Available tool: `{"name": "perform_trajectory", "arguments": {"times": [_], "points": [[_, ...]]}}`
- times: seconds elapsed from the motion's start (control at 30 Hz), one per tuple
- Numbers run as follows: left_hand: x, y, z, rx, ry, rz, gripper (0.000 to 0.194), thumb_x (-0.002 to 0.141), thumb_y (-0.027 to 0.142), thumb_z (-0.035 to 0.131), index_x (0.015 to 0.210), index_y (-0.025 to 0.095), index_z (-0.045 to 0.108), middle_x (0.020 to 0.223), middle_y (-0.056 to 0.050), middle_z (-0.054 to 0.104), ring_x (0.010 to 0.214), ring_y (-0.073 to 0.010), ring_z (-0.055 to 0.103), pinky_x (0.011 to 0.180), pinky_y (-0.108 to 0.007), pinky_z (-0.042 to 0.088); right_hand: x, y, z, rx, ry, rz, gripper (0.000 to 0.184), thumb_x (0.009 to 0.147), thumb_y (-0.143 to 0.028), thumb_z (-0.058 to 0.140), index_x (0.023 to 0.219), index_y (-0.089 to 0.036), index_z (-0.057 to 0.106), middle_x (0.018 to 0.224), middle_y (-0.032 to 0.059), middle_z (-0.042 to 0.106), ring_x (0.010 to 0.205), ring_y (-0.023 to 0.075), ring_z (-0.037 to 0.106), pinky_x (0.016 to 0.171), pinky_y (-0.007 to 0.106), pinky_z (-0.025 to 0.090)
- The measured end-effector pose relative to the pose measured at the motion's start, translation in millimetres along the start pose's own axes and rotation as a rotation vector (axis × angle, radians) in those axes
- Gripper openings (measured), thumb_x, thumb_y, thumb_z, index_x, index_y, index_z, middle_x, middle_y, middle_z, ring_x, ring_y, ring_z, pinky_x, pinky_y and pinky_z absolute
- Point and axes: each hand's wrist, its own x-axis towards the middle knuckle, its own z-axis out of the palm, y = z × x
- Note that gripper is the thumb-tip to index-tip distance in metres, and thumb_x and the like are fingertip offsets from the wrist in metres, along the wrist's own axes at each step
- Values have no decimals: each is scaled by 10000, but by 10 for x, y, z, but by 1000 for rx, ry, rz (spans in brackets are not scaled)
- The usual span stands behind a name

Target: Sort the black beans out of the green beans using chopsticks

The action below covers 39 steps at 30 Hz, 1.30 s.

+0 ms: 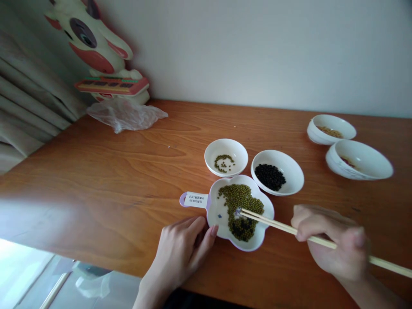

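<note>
White and lilac, the scalloped dish (215,201) sits on the wooden table (106,189) in the head view, in front of the person and between the two hands. Its long axis runs nearly left to right, and its short handle (183,199), bearing a white label (195,200), points to the person's left. Green beans (240,195) spread over much of its floor, with a dark patch of black beans (247,224) toward the near side.

Pale wooden chopsticks (283,226) slant from the lower right, their tips close together, inside the dish and pointing left and slightly away from the person. The right hand (331,240) is closed around their shafts. The left hand (182,246) lies half-open, fingers loosely curled, its thumb at the dish's near-left rim; whether it pinches the rim cannot be told.

Just beyond the dish stand a bowl of green beans (226,144) and, to its right, a bowl of black beans (291,174). Two more white bowls (370,156) stand farther right.
</note>
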Motion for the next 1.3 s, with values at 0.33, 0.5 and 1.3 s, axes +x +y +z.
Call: {"name": "perform_trajectory", "arguments": {"times": [0.33,0.5,1.3], "points": [[-1,-33,64,-31,0,56,324,1088,348,468,797,226,542,727,8,654,620,-156,634,589,-287,370,447,-303,-15,-110,275,-31,704,1064,-635,309,729,-264,804,557,69,626,594,255,565,649,434,415],[-1,-2,55,-30,37,62,325,1081,336,483,782,221,534,715,6,650,605,-150,628,581,-277,375,558,-344,160,-185,344,-95,718,1059,-655,307,706,-240,775,615,72,652,656,263,601,669,424,439],[23,105,36,-5,58,-72,387,1079,399,475,739,217,453,671,8,621,571,-132,576,573,-271,333,23,364,111,-149,-66,-144,458,1085,-361,321,974,-235,747,796,71,686,713,232,650,658,405,501]]}}
